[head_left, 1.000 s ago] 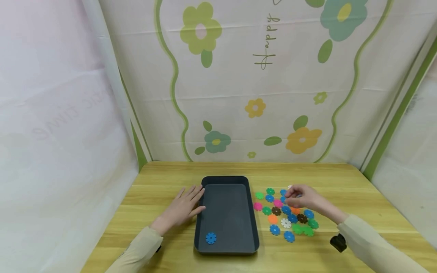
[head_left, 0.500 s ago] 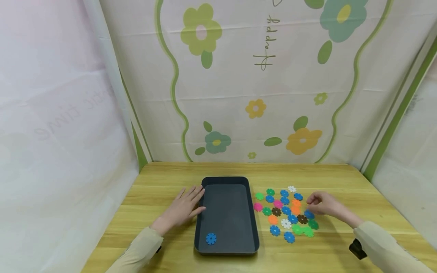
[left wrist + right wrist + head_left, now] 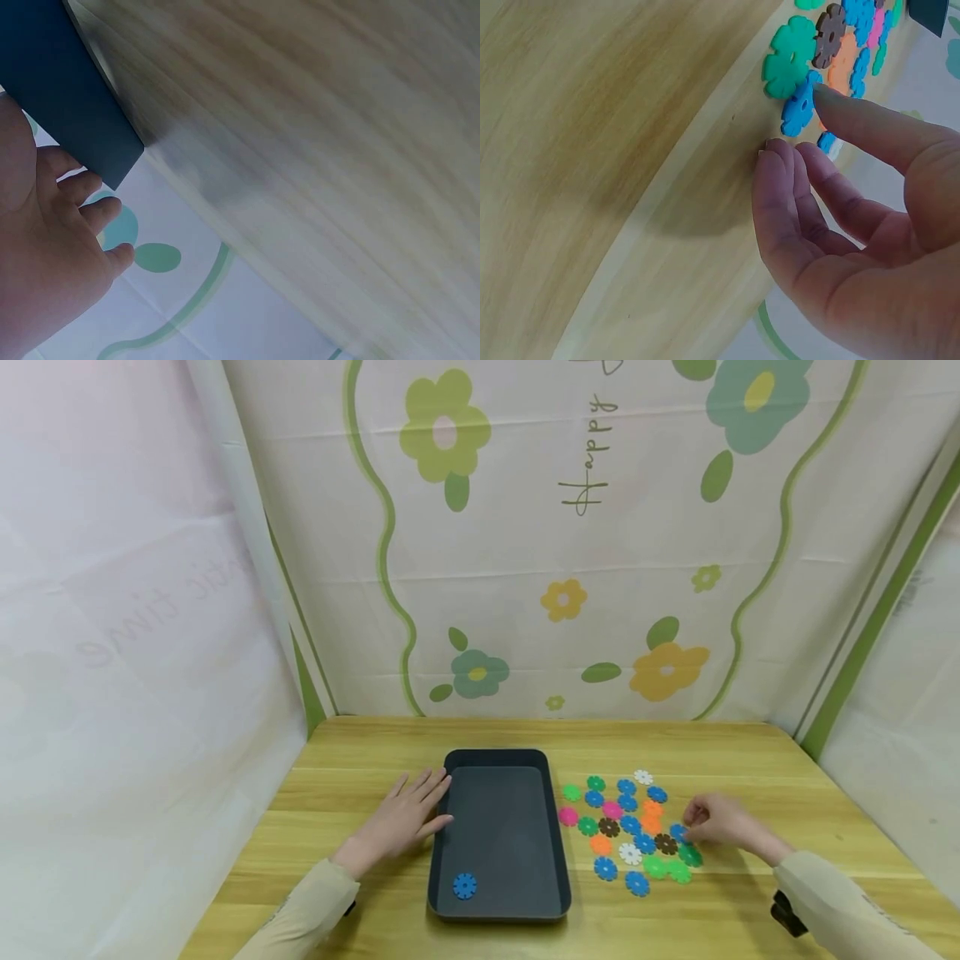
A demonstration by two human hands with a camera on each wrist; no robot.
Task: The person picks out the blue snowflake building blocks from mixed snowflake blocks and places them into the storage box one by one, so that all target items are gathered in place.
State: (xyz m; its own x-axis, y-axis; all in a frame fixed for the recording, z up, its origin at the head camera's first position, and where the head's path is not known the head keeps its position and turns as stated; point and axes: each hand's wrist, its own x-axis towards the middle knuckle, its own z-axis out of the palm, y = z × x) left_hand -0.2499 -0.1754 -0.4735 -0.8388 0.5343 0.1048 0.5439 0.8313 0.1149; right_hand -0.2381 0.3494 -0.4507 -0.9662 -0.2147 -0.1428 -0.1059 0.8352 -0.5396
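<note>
My left hand rests on the left side of a dark grey tray, fingers spread over the rim. In the left wrist view the tray wall stands beside those fingers. A blue flower-shaped plastic disc lies in the tray's near left corner. My right hand is low at the right edge of a group of such discs, nearest another blue disc. In the right wrist view its thumb tip meets that disc's edge, while the fingers are bent and apart from the thumb. A green disc lies beside it.
Several discs in green, pink, orange, brown, white and blue lie spread right of the tray on the wooden table. A flower-printed cloth hangs behind the table, with cloth at both sides.
My right hand has moved right and toward me, from over the back of the discs to the blue disc at the right edge. My left hand and the tray have stayed still.
</note>
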